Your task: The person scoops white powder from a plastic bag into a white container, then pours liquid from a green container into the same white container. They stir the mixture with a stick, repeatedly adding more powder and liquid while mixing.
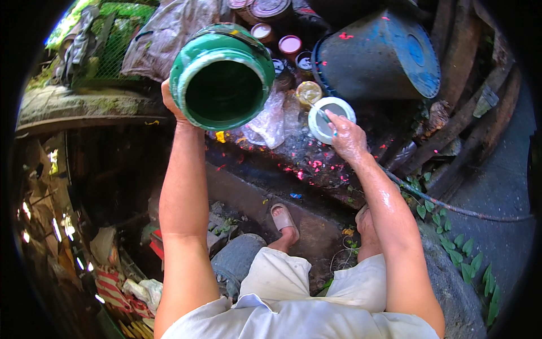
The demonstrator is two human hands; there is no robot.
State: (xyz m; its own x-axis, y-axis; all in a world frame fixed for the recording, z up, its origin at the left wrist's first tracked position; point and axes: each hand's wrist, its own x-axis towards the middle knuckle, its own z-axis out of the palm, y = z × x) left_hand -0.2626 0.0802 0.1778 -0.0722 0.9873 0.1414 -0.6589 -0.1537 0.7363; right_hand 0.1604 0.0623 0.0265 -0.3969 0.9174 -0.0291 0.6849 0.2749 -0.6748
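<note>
- A person's left hand, at eleven o'clock, holds a wide-mouthed, round green container by its left side; the fingers curl out of sight behind it, so how tightly they wrap cannot be told.
- The container's pale-edged mouth and dark hollow face the wearer. Its weight appears to hang on one hand, so a deep grip low on the wall and a steady wrist would serve best.
- Toward two o'clock, nearer the centre, the right hand has its thumb and fingers drawn together on a slim dark-green strip, whether a handle or a separate tool cannot be told.
- The strip crosses a white-rimmed round piece with a grey centre, lid or shallow tub. Keeping it level and the pinch light but firm should limit slips, as the skin of the right forearm shines as if wet.
- At one o'clock, just beyond the white-rimmed piece, stands a small round can with a yellow top; elbow room there looks tight, so small movements seem wise.
- A crumpled clear plastic bag lies at twelve o'clock, and a large blue-stained grey drum rests on its side between one and two, both worth steering around.
- At six o'clock, a beige-sandalled foot stands planted; a firm stance would help both arms.
</note>
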